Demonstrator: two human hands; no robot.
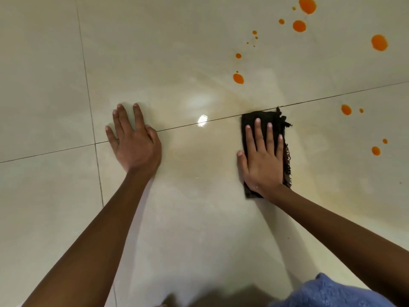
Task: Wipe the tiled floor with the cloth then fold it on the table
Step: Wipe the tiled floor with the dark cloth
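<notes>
A dark folded cloth (250, 121) with frayed edges lies flat on the cream tiled floor (177, 52), right of centre, just below a grout line. My right hand (262, 158) presses down on it with fingers spread, covering most of it. My left hand (132, 140) rests flat on the bare tile to the left, fingers apart, holding nothing. Orange liquid drops (238, 78) dot the floor beyond and to the right of the cloth. A faint yellowish smear surrounds the cloth.
Larger orange spots lie at the upper right (379, 42) and to the right (346, 109). Dark grout lines (88, 89) cross the floor. A glare patch (202, 119) shines between my hands. Blue fabric (327, 293) shows at the bottom right.
</notes>
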